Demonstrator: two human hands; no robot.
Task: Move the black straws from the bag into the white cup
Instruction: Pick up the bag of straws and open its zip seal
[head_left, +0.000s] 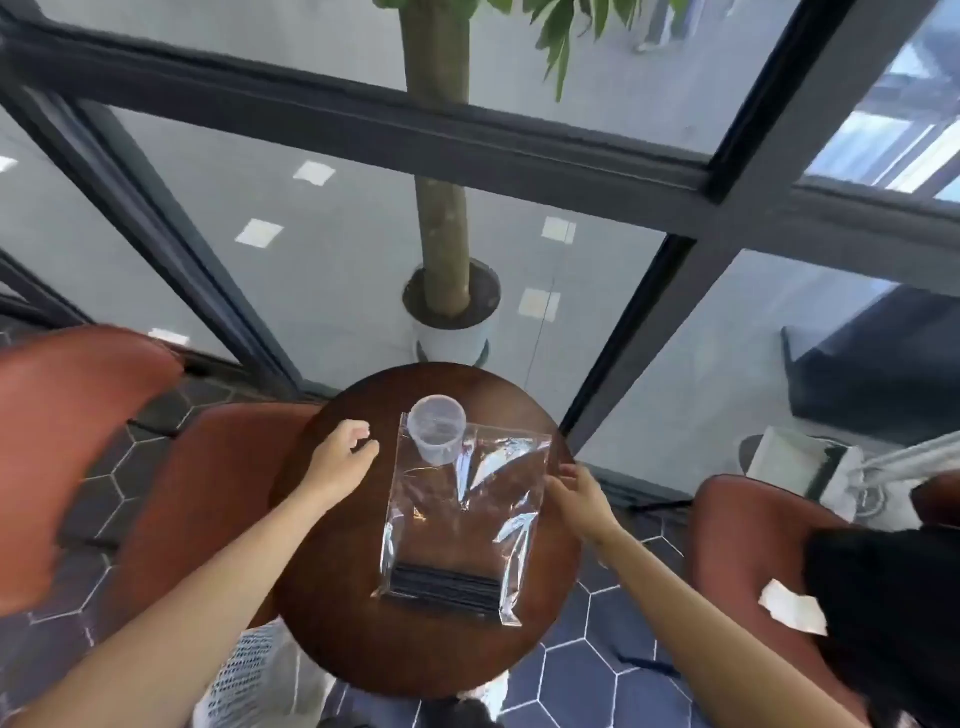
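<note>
Straws (444, 592) at bag (462, 514) near edge; hands (340, 460) (576, 499) flank, empty.

A round dark wooden table (332, 613) is seen; a clear bag (462, 519) lies at its centre, a white cup (437, 428) toward the far edge.

A clear plastic bag (462, 514) is laid flat on the round table. Black straws (441, 592) are bundled crosswise inside it at its near end. A translucent white cup (436, 428) is stood upright, empty, at the bag's far left corner.
</note>
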